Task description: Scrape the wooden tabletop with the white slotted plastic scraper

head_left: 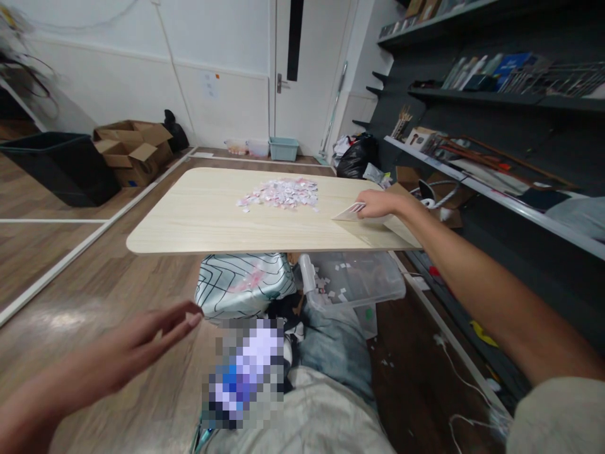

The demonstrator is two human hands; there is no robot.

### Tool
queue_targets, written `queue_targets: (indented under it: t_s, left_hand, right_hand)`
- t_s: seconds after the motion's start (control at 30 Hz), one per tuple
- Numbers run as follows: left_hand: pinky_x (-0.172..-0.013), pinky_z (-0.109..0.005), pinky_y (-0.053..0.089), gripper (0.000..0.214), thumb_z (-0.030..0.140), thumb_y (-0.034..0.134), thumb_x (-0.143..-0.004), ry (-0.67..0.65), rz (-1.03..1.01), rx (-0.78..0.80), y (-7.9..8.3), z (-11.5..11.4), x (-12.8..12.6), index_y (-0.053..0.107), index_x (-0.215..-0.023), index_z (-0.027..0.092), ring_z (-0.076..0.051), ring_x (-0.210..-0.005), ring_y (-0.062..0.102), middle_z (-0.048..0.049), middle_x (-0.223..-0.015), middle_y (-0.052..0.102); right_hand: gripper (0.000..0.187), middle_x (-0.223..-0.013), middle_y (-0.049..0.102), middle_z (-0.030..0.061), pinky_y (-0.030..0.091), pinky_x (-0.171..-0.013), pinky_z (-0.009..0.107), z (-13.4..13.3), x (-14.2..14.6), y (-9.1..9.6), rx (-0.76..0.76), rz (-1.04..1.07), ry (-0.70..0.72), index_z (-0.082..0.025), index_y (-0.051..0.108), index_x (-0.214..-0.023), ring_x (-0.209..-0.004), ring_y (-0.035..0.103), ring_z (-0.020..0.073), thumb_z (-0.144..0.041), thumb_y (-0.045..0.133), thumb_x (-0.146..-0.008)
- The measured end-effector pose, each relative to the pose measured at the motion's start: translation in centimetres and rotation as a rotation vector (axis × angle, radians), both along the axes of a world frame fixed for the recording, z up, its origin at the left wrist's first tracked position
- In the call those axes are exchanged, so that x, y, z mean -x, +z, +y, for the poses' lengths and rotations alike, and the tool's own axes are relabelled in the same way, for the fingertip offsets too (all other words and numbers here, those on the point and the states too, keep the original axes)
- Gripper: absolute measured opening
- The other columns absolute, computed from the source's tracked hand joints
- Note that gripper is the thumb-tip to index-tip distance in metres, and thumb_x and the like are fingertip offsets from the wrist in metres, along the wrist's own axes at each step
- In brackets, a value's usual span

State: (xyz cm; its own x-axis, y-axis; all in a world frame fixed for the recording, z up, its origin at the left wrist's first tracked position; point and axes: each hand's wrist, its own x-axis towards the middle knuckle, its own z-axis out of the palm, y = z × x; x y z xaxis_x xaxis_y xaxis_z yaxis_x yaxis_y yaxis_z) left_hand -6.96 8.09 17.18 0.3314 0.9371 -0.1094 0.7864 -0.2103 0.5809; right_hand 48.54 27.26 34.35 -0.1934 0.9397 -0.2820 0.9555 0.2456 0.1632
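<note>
My right hand (pixel 378 205) reaches over the right side of a pale wooden table (pixel 198 221). Its fingers are closed on a thin, flat white card (pixel 348 212), tilted with one edge close to the tabletop. Left of the card, a spread pile of small white and pink paper pieces (pixel 286 193) lies toward the far side of the table. My left hand (pixel 163 331) hangs in the air at the lower left, below table height, fingers stretched out with nothing in them. Nearest to it are a patterned cloth-covered seat (pixel 246 284) and a pixelated phone (pixel 248 366) over my lap.
Under the table's front edge, a clear plastic bin (pixel 359 280) holds several small paper pieces. A black bin (pixel 61 167) and cardboard boxes (pixel 135 151) stand at left. Dark shelves (pixel 472 120) line the right. A white cable (pixel 460 369) lies on the floor at right.
</note>
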Motion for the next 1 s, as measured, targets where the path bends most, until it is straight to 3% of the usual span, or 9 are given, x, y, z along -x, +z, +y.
queue_targets:
  t_s: [0.07,0.1,0.17,0.27,0.4,0.57,0.73,0.83,1.0]
  left_hand:
    - [-0.083,-0.048,0.073,0.063,0.082,0.052,-0.098,0.068,-0.003,-0.044,3.9,4.1,-0.2,0.085,-0.13,0.038,-0.037,-0.104,0.084,-0.0047,-0.128,0.088]
    - [-0.071,-0.048,0.07,0.064,0.084,0.051,-0.094,0.108,0.015,-0.104,5.4,6.3,-0.4,0.084,-0.116,0.034,-0.036,-0.086,0.081,-0.0075,-0.114,0.087]
    - [-0.059,-0.044,0.061,0.057,0.083,0.05,-0.091,0.17,0.05,-0.225,7.2,10.7,-1.0,0.074,-0.096,0.031,-0.03,-0.065,0.069,-0.0074,-0.091,0.08]
    - [-0.067,-0.044,0.061,0.045,0.072,0.049,-0.09,0.233,-0.003,-0.361,7.3,16.0,-1.9,0.063,-0.092,0.029,-0.029,-0.072,0.068,-0.0095,-0.096,0.076]
    - [-0.091,-0.044,0.065,0.035,0.06,0.052,-0.089,0.199,-0.009,-0.4,5.6,20.2,-2.7,0.064,-0.094,0.027,-0.032,-0.094,0.074,-0.0129,-0.106,0.077]
    - [-0.102,-0.048,0.064,0.033,0.052,0.054,-0.095,0.247,0.053,-0.418,4.0,22.5,-3.5,0.069,-0.101,0.022,-0.035,-0.106,0.075,-0.0173,-0.114,0.076]
    - [-0.12,-0.063,0.055,0.053,0.055,0.055,-0.101,0.294,0.131,-0.444,2.3,22.9,-3.7,0.07,-0.132,0.014,-0.046,-0.135,0.066,-0.0281,-0.139,0.068]
    - [-0.126,-0.066,0.049,0.067,0.061,0.048,-0.106,0.297,0.18,-0.416,1.6,22.8,-3.8,0.062,-0.151,0.013,-0.051,-0.149,0.059,-0.0312,-0.155,0.062]
    - [-0.132,-0.063,0.042,0.075,0.061,0.035,-0.11,0.248,0.266,-0.394,1.7,22.9,-4.1,0.058,-0.162,0.013,-0.048,-0.16,0.052,-0.0281,-0.169,0.058]
  right_hand:
    - [0.01,-0.077,0.074,0.0064,0.043,-0.068,0.032,0.6,-0.1,0.1,0.015,0.017,-0.001,-0.016,0.078,-0.078,-0.078,0.068,0.0252,-0.017,0.07,-0.073]
    - [0.007,-0.076,0.073,0.0057,0.042,-0.068,0.032,0.8,-0.2,0.1,0.02,0.022,-0.001,-0.017,0.076,-0.076,-0.077,0.067,0.0246,-0.018,0.07,-0.073]
    - [0.003,-0.075,0.071,0.0049,0.041,-0.066,0.031,1.1,-0.3,0.1,0.016,0.033,0.003,-0.018,0.073,-0.072,-0.075,0.065,0.0234,-0.017,0.07,-0.072]
    - [0.008,-0.073,0.069,0.0038,0.041,-0.067,0.03,1.1,-0.5,-0.1,0.004,0.049,0.037,-0.02,0.067,-0.066,-0.073,0.063,0.0217,-0.013,0.069,-0.07]
    - [0.014,-0.062,0.061,-0.0003,0.038,-0.066,0.031,0.9,-1.1,-0.5,0.002,0.113,0.093,-0.022,0.058,-0.058,-0.066,0.056,0.019,-0.013,0.066,-0.065]
    - [0.015,-0.057,0.053,-0.0046,0.036,-0.063,0.029,1.6,-1.6,-0.6,0.01,0.311,0.09,-0.022,0.054,-0.054,-0.06,0.048,0.0152,-0.018,0.063,-0.065]
    - [0.01,-0.074,0.075,0.0022,0.048,-0.07,0.028,4.1,-0.9,-0.3,0.034,0.462,0.144,-0.019,0.076,-0.073,-0.076,0.065,0.022,-0.028,0.073,-0.07]
    - [0.019,-0.084,0.083,0.0059,0.051,-0.075,0.029,5.4,0.0,-0.3,0.043,0.414,0.178,-0.018,0.083,-0.084,-0.084,0.069,0.0252,-0.032,0.078,-0.071]
    - [0.01,-0.077,0.076,0.0027,0.045,-0.073,0.029,5.7,1.7,-0.2,0.066,0.233,0.169,-0.019,0.072,-0.07,-0.076,0.062,0.021,-0.028,0.073,-0.07]
